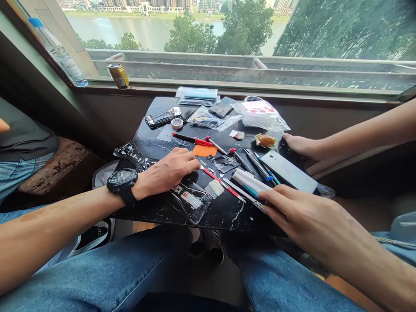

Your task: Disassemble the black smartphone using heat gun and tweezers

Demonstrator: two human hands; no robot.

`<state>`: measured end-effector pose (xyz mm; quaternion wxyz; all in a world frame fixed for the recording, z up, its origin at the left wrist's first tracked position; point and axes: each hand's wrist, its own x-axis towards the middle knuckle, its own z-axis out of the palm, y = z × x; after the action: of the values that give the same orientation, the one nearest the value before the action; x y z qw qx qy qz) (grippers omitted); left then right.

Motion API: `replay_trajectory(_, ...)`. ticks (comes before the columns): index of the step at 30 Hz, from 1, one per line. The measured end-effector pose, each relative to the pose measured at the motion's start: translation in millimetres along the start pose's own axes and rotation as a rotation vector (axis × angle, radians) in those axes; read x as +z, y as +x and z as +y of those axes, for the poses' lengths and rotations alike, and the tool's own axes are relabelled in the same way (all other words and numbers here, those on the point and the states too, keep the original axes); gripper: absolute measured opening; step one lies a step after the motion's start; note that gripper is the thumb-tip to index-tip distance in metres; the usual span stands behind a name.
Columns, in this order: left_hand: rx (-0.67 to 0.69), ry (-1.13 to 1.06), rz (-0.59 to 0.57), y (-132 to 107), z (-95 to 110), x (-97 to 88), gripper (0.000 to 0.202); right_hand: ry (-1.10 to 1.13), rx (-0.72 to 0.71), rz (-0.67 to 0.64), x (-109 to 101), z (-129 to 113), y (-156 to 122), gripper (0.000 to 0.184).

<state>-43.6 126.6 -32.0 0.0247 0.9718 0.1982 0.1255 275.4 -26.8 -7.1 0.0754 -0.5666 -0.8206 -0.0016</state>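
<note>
Both hands are over the counter (pixel 224 216), and the right hand (pixel 302 212) is the one to watch: thumb and forefinger bend in at the near end of a strip (pixel 238 190), but whether they really pinch it, I can't tell, because the tips are partly tucked from sight. To handle this well, I'd say a light grip right at that end, then a lift straight up rather than a drag. The roll (pixel 248 178) lies right alongside, the stick (pixel 212 175) is near on the other side, and a sideways sweep could well send either one skidding.

Over to the left hand (pixel 177 167), watch (pixel 122 180) on the wrist: fingers curled and held close to one another, the tips right at the stick's far end. Pinching it, or merely over it? No telling from here. Best to keep that palm high, I'd judge, since the opened phone (pixel 193 200) lies just below and a stray knuckle could knock its bare insides.

And the looks of it all! The strip is long, slim and pale, metallic by its sheen, slanting toward the near right of the counter. The stick, red and white, runs on much the same slant. The phone shows a dark frame with silvery plates inside, one end close to the near edge.
</note>
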Motion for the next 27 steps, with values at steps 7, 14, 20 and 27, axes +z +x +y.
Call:
replay_trajectory(7,-0.08,-0.012,0.077,-23,2,-20.6,0.029,-0.106,-0.041,-0.081,13,1,-17,0.022)
replay_trajectory(14,-0.04,-0.091,-0.106,-74,11,-30.1,0.084,-0.076,0.016,-0.095,6,-9,-7,0.026)
replay_trajectory(20,-0.094,-0.114,-0.127,-84,8,-14.8,0.091,0.028,0.077,-0.163,-4,-7,-5,0.013)
replay_trajectory(27,-0.076,-0.18,-0.015,-86,8,-7.6,0.086,0.038,0.102,-0.163,-2,1,-8,0.033)
